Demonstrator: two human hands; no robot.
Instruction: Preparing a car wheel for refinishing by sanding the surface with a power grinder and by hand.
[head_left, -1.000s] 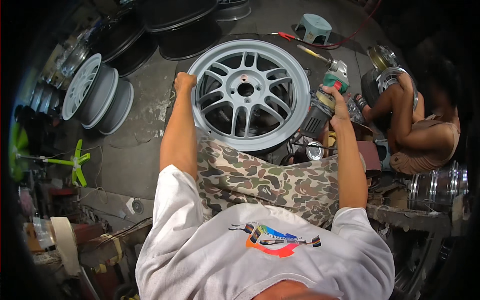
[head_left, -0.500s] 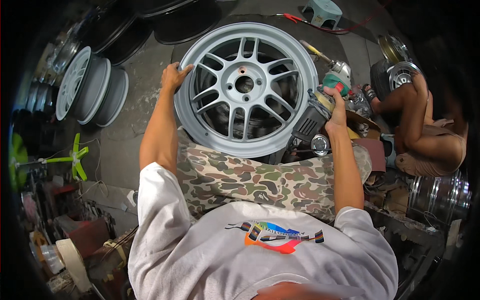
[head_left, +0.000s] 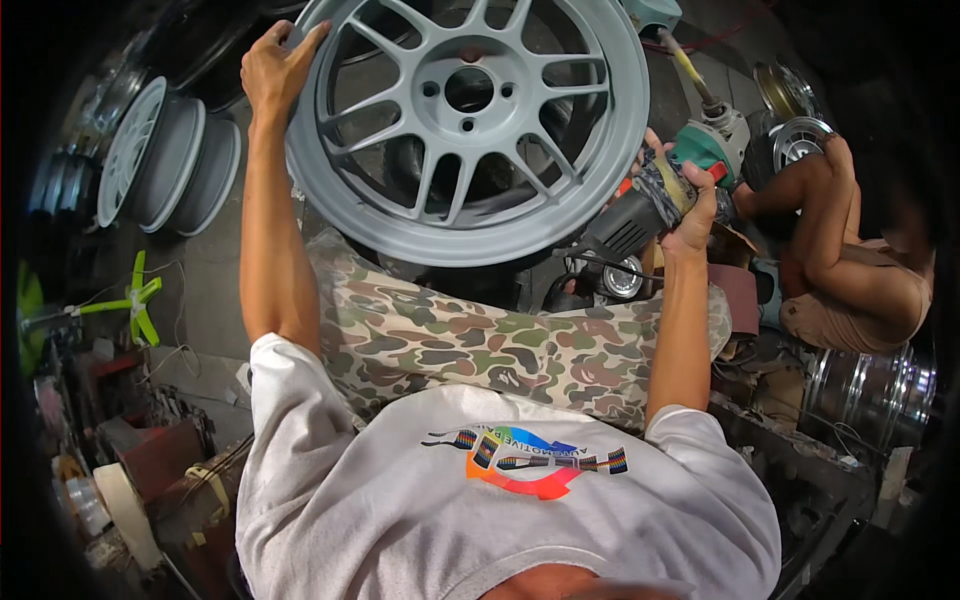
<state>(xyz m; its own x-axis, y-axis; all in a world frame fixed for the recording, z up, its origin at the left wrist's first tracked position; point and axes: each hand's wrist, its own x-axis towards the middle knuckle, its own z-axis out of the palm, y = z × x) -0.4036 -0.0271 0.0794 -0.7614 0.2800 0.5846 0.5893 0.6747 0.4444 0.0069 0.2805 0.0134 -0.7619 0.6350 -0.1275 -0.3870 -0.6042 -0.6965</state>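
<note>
A grey multi-spoke wheel rim [head_left: 442, 113] is raised in front of me above my camouflage-covered legs. My left hand [head_left: 275, 75] grips its left outer edge, with the thumb lying on the front lip. At the rim's lower right, my right hand [head_left: 692, 220] is wrapped around a power grinder [head_left: 628, 228]. The tool has a dark body, a tape-wound middle, a green head and a yellowish side handle [head_left: 684, 62]. Its head points up and to the right, away from the spokes. Fingertips of the right hand show between the tool and the rim edge.
More grey rims [head_left: 180, 160] stand at the left, near a bright green fan blade [head_left: 140, 297]. At right a person [head_left: 845, 230] sits close by, beside a shiny rim [head_left: 800, 140]. A pale stool [head_left: 652, 12] stands at the far edge. A dark cord trails from the grinder.
The wheel rim has come up and shifted left, and looks larger. My left hand has moved up and left with it. The grinder has turned slightly, its head now farther right.
</note>
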